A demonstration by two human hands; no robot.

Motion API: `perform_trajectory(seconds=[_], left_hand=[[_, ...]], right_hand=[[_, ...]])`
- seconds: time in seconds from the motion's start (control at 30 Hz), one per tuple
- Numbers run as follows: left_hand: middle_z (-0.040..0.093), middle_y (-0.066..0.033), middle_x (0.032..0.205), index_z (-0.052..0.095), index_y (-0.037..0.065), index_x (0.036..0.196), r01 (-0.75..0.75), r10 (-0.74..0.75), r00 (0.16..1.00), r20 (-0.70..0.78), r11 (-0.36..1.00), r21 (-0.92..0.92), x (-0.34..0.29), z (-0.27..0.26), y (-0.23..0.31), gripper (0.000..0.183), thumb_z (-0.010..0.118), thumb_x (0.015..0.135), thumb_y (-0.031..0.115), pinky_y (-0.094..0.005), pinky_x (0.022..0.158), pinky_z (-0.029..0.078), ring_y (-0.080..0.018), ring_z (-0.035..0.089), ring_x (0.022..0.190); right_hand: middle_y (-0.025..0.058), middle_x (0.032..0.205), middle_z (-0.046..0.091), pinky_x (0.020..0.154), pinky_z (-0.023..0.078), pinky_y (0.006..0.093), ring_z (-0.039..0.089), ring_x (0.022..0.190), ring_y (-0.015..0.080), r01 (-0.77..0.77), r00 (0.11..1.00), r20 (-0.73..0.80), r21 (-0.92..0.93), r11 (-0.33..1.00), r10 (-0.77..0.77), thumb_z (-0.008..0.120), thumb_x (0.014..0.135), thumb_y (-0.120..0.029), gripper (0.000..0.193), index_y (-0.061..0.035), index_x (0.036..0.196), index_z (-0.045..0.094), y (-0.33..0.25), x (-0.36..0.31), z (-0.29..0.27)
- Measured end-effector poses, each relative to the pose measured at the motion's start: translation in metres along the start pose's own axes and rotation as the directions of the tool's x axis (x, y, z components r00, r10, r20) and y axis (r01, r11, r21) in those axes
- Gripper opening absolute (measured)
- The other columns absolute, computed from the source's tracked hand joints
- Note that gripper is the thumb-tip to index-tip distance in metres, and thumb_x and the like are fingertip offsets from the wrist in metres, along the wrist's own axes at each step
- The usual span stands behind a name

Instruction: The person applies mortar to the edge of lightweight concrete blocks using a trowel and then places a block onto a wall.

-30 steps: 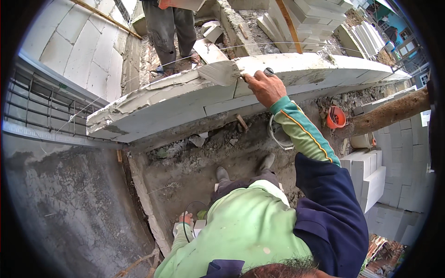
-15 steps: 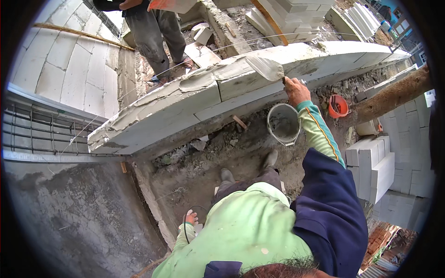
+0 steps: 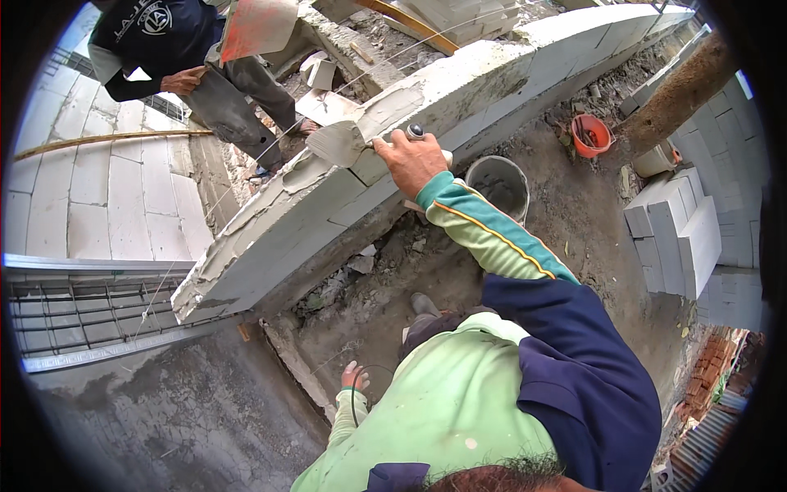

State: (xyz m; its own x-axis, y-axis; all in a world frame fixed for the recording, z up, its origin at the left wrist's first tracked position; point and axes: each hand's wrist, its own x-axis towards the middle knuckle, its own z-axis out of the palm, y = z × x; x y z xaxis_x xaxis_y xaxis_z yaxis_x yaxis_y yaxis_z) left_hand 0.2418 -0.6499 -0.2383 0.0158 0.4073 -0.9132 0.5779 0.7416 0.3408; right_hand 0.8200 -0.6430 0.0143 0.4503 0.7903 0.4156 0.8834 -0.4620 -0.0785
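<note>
My right hand (image 3: 414, 160) is closed round the handle of a trowel. The trowel's broad blade (image 3: 336, 145) lies at the top of a low wall of pale blocks (image 3: 279, 246), over a bed of grey mortar (image 3: 307, 175). Mortar is spread unevenly along the wall's top, smoother toward the left end. Below my right forearm stands a bucket (image 3: 512, 184) with grey mix inside, partly covered by the sleeve. My left hand (image 3: 354, 375) hangs low at my side with its fingers apart, holding nothing I can see.
Beyond the wall a person (image 3: 164, 57) holds a flat pale sheet with a red patch (image 3: 261, 31). A string runs above the wall. An orange pail (image 3: 592, 135), a log (image 3: 680, 94) and stacked blocks (image 3: 676, 230) are at the right. Steel mesh (image 3: 82, 316) lies left.
My right hand has swept the trowel leftward along the wall's top. The view has shifted, showing more of the other person. My left hand still hangs low.
</note>
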Motion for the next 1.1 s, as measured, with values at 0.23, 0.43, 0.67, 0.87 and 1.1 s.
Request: perform_trajectory(seconds=[0.23, 0.43, 0.67, 0.87, 1.1], left_hand=[[0.055, -0.0130, 0.133, 0.039, 0.010, 0.145, -0.042, 0.038, 0.999, -0.035, 0.993, -0.109, -0.020, 0.014, 0.009, 0.060, 0.061, 0.090, 0.016, -0.0445, 0.088, 0.050, -0.0296, 0.060, 0.110], [0.060, -0.0105, 0.125, 0.042, 0.010, 0.143, 0.198, -0.186, 0.970, 0.154, 0.978, -0.066, 0.033, -0.034, -0.104, 0.059, 0.063, 0.089, 0.019, -0.0424, 0.086, 0.053, -0.0302, 0.059, 0.112], [0.061, -0.0114, 0.121, 0.041, 0.009, 0.143, 0.014, -0.028, 0.998, 0.062, 0.975, 0.223, 0.012, -0.013, -0.031, 0.060, 0.063, 0.088, 0.019, -0.0444, 0.077, 0.054, -0.0296, 0.062, 0.107], [0.058, -0.0122, 0.124, 0.040, 0.011, 0.143, -0.088, 0.089, 0.996, 0.019, 0.995, -0.048, 0.014, 0.000, 0.042, 0.061, 0.064, 0.086, 0.016, -0.0443, 0.071, 0.053, -0.0319, 0.064, 0.100], [0.059, -0.0144, 0.117, 0.040, 0.010, 0.143, 0.122, -0.150, 0.973, 0.176, 0.979, 0.160, 0.081, -0.023, 0.040, 0.059, 0.060, 0.088, 0.010, -0.0449, 0.076, 0.053, -0.0332, 0.064, 0.098]], right_hand=[[0.0075, 0.098, 0.057, 0.073, 0.050, 0.0461, 0.063, 0.087, 0.0308, -0.325, 0.926, 0.172, -0.094, 0.941, 0.337, 0.056, 0.088, -0.016, 0.035, -0.0209, 0.123, 0.054, 0.117, -0.044, -0.002], [0.0102, 0.108, 0.057, 0.077, 0.051, 0.0450, 0.059, 0.095, 0.0327, -0.421, 0.904, 0.070, -0.032, 0.907, 0.422, 0.058, 0.087, -0.017, 0.039, -0.0140, 0.126, 0.053, 0.194, -0.083, 0.052], [0.0125, 0.104, 0.057, 0.079, 0.052, 0.0432, 0.061, 0.093, 0.0341, -0.560, 0.827, 0.083, 0.216, 0.800, 0.556, 0.060, 0.088, -0.022, 0.039, -0.0109, 0.125, 0.052, 0.095, -0.077, 0.072], [0.0143, 0.100, 0.060, 0.078, 0.051, 0.0407, 0.060, 0.095, 0.0352, -0.573, 0.812, 0.295, 0.240, 0.784, 0.503, 0.064, 0.085, -0.022, 0.046, -0.0072, 0.127, 0.053, 0.106, -0.210, 0.066], [0.0090, 0.080, 0.064, 0.049, 0.052, 0.0343, 0.064, 0.065, 0.0194, -0.776, 0.086, 0.871, 0.363, -0.516, 0.483, 0.066, 0.084, -0.008, 0.014, 0.0001, 0.092, 0.059, 0.135, -0.306, 0.140]])
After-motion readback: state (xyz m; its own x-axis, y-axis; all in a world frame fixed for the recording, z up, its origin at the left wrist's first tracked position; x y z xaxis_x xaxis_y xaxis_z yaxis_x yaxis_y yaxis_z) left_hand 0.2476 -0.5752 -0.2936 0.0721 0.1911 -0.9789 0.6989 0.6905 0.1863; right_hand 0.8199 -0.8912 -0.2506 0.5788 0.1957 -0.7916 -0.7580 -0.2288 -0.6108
